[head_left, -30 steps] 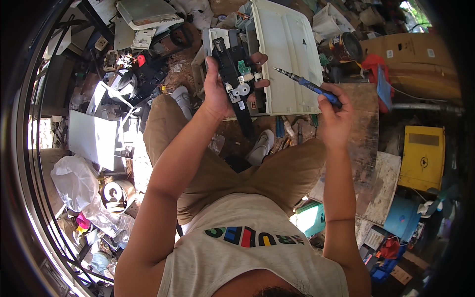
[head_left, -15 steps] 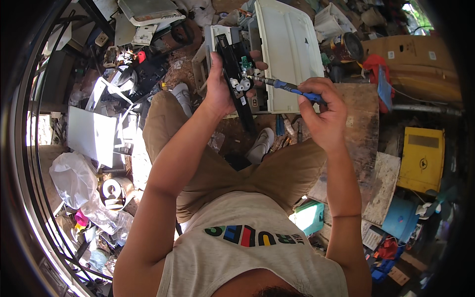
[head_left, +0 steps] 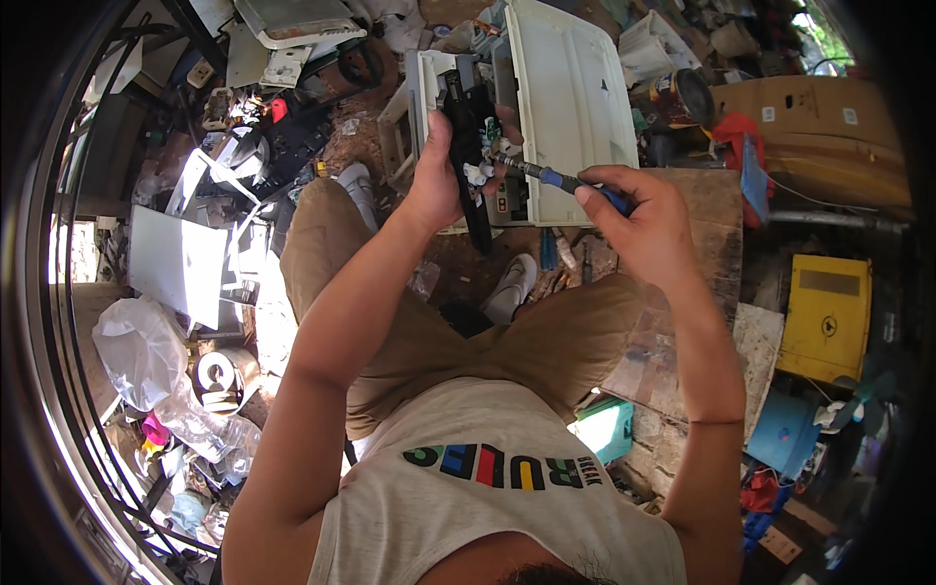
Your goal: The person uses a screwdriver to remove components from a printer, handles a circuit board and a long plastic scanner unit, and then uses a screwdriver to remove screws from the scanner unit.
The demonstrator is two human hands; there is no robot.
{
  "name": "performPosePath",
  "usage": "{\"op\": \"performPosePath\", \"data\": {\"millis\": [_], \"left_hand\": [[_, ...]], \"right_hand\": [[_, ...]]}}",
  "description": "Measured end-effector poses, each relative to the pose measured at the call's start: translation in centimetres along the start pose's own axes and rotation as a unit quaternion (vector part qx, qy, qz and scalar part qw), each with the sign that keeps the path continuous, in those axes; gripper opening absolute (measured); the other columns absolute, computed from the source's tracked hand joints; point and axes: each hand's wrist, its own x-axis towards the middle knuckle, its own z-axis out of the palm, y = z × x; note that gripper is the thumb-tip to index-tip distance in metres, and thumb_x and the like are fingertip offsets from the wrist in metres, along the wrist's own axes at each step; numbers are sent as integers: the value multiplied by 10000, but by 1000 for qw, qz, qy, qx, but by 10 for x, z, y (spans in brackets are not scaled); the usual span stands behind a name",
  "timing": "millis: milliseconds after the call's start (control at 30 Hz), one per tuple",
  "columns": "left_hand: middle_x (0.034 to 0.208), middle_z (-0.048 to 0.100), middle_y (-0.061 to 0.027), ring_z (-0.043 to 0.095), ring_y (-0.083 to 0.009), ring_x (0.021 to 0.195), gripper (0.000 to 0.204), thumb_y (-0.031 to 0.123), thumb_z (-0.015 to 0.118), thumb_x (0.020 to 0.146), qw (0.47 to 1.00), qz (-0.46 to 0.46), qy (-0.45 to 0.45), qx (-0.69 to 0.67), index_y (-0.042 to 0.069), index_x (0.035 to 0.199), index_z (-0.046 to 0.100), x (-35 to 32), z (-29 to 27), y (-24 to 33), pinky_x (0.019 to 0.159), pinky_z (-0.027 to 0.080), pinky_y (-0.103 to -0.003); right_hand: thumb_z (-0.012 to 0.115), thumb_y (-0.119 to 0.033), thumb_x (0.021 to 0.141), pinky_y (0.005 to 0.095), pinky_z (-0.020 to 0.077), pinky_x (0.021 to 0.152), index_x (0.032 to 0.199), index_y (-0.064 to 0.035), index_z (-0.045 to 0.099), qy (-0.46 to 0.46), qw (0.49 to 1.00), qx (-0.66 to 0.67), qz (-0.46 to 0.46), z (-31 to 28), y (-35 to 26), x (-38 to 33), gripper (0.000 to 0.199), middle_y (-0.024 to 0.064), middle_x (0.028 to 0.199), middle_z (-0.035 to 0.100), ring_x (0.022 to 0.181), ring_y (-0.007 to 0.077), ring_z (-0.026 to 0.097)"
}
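Well, the left hand (head_left: 435, 185) clasps a black part (head_left: 468, 134) at twelve o'clock; the right hand (head_left: 647, 220) grips a screwdriver (head_left: 556, 178) at two.

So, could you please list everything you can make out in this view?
screwdriver: 1, blue and dark, upper centre
black assembly: 1, black with white and green pieces, upper centre
large casing: 1, off-white, top centre
can: 1, dark, upper right
cardboard box: 1, brown, upper right
wooden board: 1, brown, right
metal-looking case: 1, yellow, right
container: 1, blue, lower right
flat panel: 1, white, left
plastic bag: 1, clear, lower left
loose scrap: uncountable, mixed colours, around
shoes: 2, white, centre
trousers: 1, brown, centre
shirt: 1, pale, bottom
left hand: 1, bare, holding assembly
right hand: 1, bare, gripping screwdriver
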Motion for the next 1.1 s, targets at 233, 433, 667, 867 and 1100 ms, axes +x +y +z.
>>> {"op": "performPosePath", "data": {"millis": [233,433,667,867,1100], "left_hand": [[1019,624,-71,563,-117,748,966,859,364,785,997,47,19,58,48,1296,486,3,6,-9,536,435,-238],[964,597,-38,541,-119,696,924,859,308,792,997,-27,50,-47,74,1233,513,1,6,-1,518,421,-235],[935,598,-36,553,-144,714,969,885,300,775,978,-69,70,-185,57,1217,541,5,5,-5,506,404,-257],[962,619,-51,602,-179,760,986,895,262,777,979,-75,82,-168,60,1205,564,2,6,-3,553,489,-316],[967,629,-79,617,-205,773,1024,906,258,763,978,-81,108,-159,44,1233,549,1,13,1,586,510,-344]], "right_hand": [[549,-345,986,255,355,473,1069,-37,676,-297,882,234,280,-23,5,26,344,-29,655,521,514,66,414],[639,-233,886,327,441,545,1096,-69,667,-65,793,-442,-413,-22,-11,50,268,21,788,594,617,183,554],[682,-260,854,361,508,666,1007,-91,650,12,926,-163,-342,-18,-34,61,230,58,947,613,850,268,649],[708,-197,846,389,518,683,1108,-79,614,-37,944,-282,-165,-19,-58,57,303,111,932,616,821,310,639],[671,-272,863,418,514,660,1164,-140,594,-9,875,-190,-445,-15,-49,71,337,96,857,641,763,325,646]]}}
